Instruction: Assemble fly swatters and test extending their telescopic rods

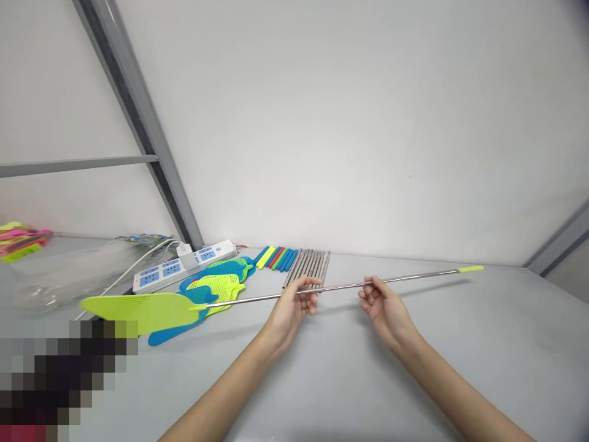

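Observation:
A fly swatter with a yellow-green mesh head, a long metal rod and a yellow-green grip tip spans the view above the table. My left hand is closed around the rod near its middle, thumb on top. Farther right along the same rod, my right hand pinches it between thumb and fingers. The swatter's head hangs out to the left, its grip end points right. Just beyond my left hand lies a row of metal rods, and beside them several coloured grips.
Blue and yellow swatter heads lie overlapping at the left. Behind them is a white power strip with a plug and cable. Clear plastic bags and pink and yellow pieces sit farther left. A wall bounds the grey table.

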A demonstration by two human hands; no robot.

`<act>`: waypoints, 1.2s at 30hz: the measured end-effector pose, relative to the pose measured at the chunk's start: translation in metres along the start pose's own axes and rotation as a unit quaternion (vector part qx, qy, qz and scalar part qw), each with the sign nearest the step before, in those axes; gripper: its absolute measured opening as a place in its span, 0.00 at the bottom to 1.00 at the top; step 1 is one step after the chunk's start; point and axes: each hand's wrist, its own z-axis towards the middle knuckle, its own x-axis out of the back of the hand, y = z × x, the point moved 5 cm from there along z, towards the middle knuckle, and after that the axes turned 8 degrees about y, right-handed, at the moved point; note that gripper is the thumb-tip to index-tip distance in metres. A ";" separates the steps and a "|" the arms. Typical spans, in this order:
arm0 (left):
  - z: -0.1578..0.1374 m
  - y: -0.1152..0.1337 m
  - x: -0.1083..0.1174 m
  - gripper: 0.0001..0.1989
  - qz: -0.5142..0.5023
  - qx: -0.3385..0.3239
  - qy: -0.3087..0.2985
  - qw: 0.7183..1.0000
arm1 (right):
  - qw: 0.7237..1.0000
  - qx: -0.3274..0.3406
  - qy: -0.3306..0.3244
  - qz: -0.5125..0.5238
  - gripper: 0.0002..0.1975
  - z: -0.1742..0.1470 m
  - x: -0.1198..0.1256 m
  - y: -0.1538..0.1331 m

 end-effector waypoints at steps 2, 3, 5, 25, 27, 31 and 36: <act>0.004 0.003 0.008 0.13 -0.027 -0.016 0.045 0.999 | 0.998 0.062 0.032 0.000 0.04 0.007 0.007 -0.009; 0.006 0.003 0.011 0.12 -0.041 -0.023 0.062 0.997 | 0.994 0.097 0.049 -0.001 0.04 0.010 0.012 -0.013; 0.010 0.003 0.018 0.11 -0.063 -0.032 0.092 0.993 | 0.982 0.166 0.087 0.001 0.04 0.014 0.025 -0.021; 0.013 -0.013 0.012 0.18 0.078 -0.009 0.076 0.994 | 0.996 0.016 -0.045 -0.076 0.09 0.015 0.023 0.008; 0.014 -0.011 0.012 0.17 0.093 -0.023 0.080 0.992 | 0.994 0.030 -0.049 -0.089 0.09 0.015 0.022 0.004; 0.015 -0.014 0.012 0.16 0.126 -0.036 0.070 0.989 | 0.984 0.036 -0.102 -0.144 0.14 0.006 0.014 0.007; 0.006 -0.029 -0.007 0.20 0.174 0.051 -0.113 0.977 | 0.965 -0.015 -0.167 -0.203 0.18 -0.003 0.007 0.022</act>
